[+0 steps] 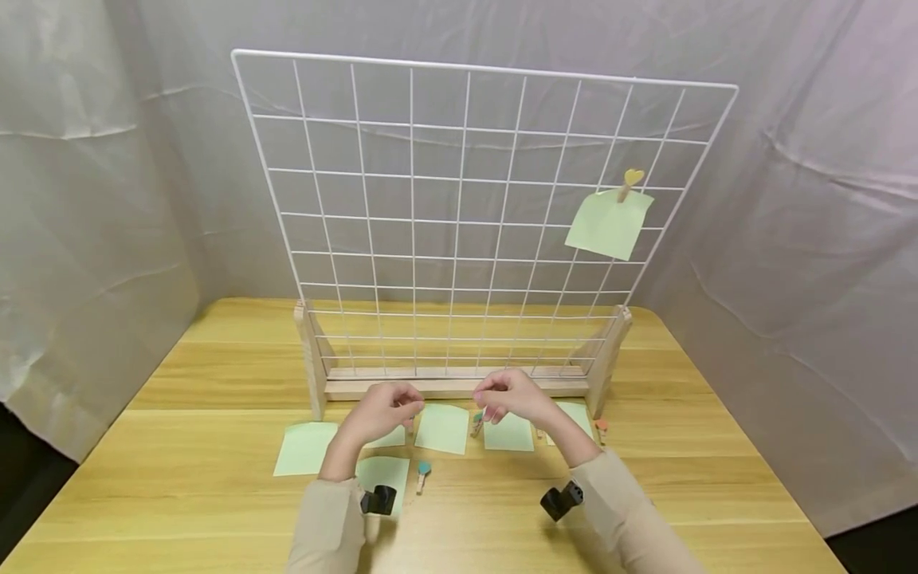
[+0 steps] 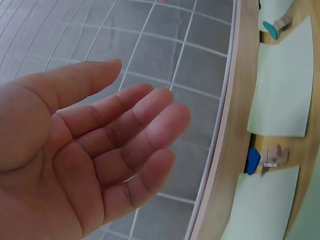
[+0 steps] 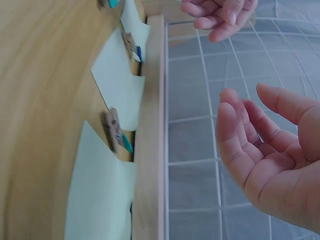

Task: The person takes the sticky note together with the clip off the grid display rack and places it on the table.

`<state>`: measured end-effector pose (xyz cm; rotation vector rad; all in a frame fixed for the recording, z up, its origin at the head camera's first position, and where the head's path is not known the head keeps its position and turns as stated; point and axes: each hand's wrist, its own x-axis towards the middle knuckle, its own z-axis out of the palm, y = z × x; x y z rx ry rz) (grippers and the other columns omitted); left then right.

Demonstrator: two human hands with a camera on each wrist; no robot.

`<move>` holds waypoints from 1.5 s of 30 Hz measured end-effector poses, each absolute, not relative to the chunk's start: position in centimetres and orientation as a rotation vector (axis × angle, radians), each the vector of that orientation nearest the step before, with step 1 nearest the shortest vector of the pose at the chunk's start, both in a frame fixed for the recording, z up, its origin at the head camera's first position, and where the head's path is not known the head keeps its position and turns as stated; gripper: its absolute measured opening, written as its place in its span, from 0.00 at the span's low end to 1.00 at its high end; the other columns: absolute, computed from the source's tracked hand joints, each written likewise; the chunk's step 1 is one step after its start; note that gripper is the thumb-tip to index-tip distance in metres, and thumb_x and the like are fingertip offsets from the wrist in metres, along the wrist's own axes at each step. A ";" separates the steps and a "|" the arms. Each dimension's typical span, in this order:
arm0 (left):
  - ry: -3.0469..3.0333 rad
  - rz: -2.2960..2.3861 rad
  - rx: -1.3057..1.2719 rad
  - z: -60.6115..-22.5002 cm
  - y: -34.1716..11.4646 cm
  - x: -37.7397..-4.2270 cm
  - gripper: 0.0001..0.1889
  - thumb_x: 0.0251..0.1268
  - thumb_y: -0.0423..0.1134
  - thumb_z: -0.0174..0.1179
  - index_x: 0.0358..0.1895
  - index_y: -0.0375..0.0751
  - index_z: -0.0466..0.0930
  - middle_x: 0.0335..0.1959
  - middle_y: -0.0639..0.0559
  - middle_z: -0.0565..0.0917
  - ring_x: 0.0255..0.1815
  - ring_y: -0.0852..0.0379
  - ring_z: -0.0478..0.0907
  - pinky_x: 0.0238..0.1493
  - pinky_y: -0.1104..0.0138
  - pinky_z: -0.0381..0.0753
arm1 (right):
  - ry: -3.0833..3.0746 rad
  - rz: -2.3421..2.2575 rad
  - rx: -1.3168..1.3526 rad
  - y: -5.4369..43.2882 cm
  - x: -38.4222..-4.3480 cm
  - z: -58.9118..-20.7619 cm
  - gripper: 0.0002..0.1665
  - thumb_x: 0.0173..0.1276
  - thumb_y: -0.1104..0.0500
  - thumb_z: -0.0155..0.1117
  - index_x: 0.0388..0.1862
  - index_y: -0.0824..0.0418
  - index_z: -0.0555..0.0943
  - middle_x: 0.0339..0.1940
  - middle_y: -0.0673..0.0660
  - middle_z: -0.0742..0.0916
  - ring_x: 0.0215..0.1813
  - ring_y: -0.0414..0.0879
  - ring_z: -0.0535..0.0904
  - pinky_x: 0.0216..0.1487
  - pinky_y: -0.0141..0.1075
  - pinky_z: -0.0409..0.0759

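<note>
My left hand (image 1: 382,416) hovers over the row of green paper squares, its palm bare and fingers loosely bent in the left wrist view. Nothing is in my right hand (image 3: 272,155) either; its fingers curve softly with the thumb apart. Both hands are in front of the white wire grid (image 1: 452,219), low near its wooden base. Between them on the table lies a green paper square (image 1: 442,429). A clothespin with a teal heart (image 1: 477,422) is just below my right fingertips, and a blue-topped clothespin (image 2: 270,157) is near the left hand.
High on the grid's right side, a clothespin with a yellow heart (image 1: 628,185) holds a green paper (image 1: 610,223). More papers lie at left (image 1: 304,449) and beneath the left wrist. Another teal-heart clothespin (image 1: 423,476) and a red-topped one (image 1: 602,430) rest on the table.
</note>
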<state>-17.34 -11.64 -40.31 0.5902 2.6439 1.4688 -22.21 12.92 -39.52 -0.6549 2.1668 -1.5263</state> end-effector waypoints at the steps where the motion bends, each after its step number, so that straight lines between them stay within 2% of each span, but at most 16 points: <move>1: 2.645 1.468 0.603 -40.2 -11.5 -17.4 0.10 0.63 0.34 0.52 0.40 0.29 0.77 0.26 0.50 0.78 0.21 0.49 0.77 0.34 0.62 0.75 | 2.172 -1.530 -0.646 13.1 -22.3 -39.4 0.15 0.61 0.63 0.57 0.39 0.77 0.75 0.24 0.56 0.81 0.26 0.54 0.80 0.29 0.41 0.79; 8: 2.652 1.455 0.627 -39.6 -10.4 -18.0 0.10 0.63 0.34 0.53 0.41 0.28 0.77 0.26 0.50 0.78 0.19 0.59 0.74 0.30 0.66 0.74 | 2.198 -1.556 -0.621 14.4 -22.6 -38.4 0.16 0.62 0.63 0.57 0.40 0.78 0.74 0.27 0.62 0.81 0.28 0.57 0.80 0.30 0.42 0.79; 13: 2.657 1.435 0.628 -38.9 -9.7 -18.2 0.10 0.63 0.34 0.53 0.40 0.30 0.77 0.25 0.53 0.78 0.19 0.59 0.75 0.23 0.68 0.74 | 2.220 -1.568 -0.618 15.1 -22.8 -37.5 0.15 0.63 0.63 0.56 0.39 0.78 0.74 0.28 0.67 0.80 0.26 0.51 0.80 0.30 0.40 0.80; 16: 2.665 1.423 0.658 -38.4 -9.2 -18.5 0.10 0.63 0.35 0.53 0.40 0.29 0.77 0.24 0.53 0.78 0.20 0.58 0.75 0.23 0.68 0.74 | 2.239 -1.583 -0.612 15.6 -22.9 -37.2 0.15 0.63 0.64 0.56 0.39 0.78 0.74 0.29 0.70 0.80 0.26 0.51 0.80 0.30 0.40 0.80; 18: 2.677 1.406 0.687 -38.1 -8.9 -18.7 0.11 0.63 0.35 0.53 0.41 0.29 0.77 0.25 0.53 0.78 0.20 0.58 0.75 0.26 0.68 0.74 | 2.252 -1.595 -0.595 15.9 -23.1 -36.9 0.15 0.63 0.64 0.56 0.39 0.78 0.74 0.31 0.72 0.79 0.26 0.51 0.80 0.31 0.40 0.80; 24: 2.678 1.376 0.713 -37.1 -7.8 -19.1 0.10 0.63 0.35 0.53 0.41 0.31 0.78 0.27 0.47 0.79 0.21 0.59 0.75 0.29 0.67 0.74 | 2.295 -1.598 -0.554 16.9 -23.3 -35.9 0.15 0.63 0.62 0.56 0.39 0.76 0.74 0.29 0.66 0.80 0.27 0.52 0.79 0.31 0.42 0.79; 26: 2.674 1.376 0.726 -36.8 -7.5 -19.3 0.11 0.63 0.35 0.53 0.41 0.30 0.78 0.29 0.45 0.80 0.22 0.57 0.76 0.28 0.68 0.75 | 2.303 -1.601 -0.561 17.2 -23.4 -35.5 0.14 0.64 0.62 0.56 0.39 0.76 0.74 0.28 0.63 0.80 0.27 0.51 0.80 0.32 0.43 0.79; 30: 2.687 1.352 0.741 -36.2 -6.8 -19.7 0.10 0.63 0.36 0.53 0.41 0.32 0.78 0.27 0.47 0.79 0.24 0.52 0.77 0.26 0.69 0.74 | 2.318 -1.601 -0.556 17.7 -23.4 -34.6 0.16 0.64 0.62 0.55 0.41 0.77 0.73 0.28 0.59 0.81 0.28 0.51 0.79 0.33 0.44 0.79; 36: 2.697 1.320 0.755 -35.3 -5.8 -20.2 0.11 0.63 0.36 0.53 0.41 0.32 0.78 0.28 0.51 0.79 0.24 0.54 0.78 0.25 0.70 0.75 | 2.361 -1.604 -0.529 18.5 -23.6 -33.4 0.17 0.64 0.62 0.56 0.42 0.77 0.73 0.29 0.60 0.81 0.30 0.53 0.79 0.33 0.40 0.79; 41: 2.730 1.311 0.800 -34.6 -5.2 -20.5 0.09 0.62 0.35 0.53 0.38 0.33 0.79 0.26 0.50 0.79 0.22 0.58 0.77 0.25 0.71 0.74 | 2.367 -1.636 -0.542 18.9 -23.7 -32.4 0.15 0.64 0.63 0.56 0.40 0.77 0.73 0.29 0.63 0.81 0.28 0.49 0.79 0.33 0.41 0.79; 45: 2.740 1.306 0.819 -34.1 -4.9 -20.7 0.07 0.62 0.35 0.53 0.37 0.35 0.79 0.25 0.51 0.79 0.22 0.60 0.75 0.26 0.71 0.74 | 2.372 -1.661 -0.543 19.4 -23.8 -31.7 0.15 0.63 0.63 0.56 0.39 0.77 0.74 0.28 0.60 0.81 0.28 0.51 0.79 0.32 0.41 0.79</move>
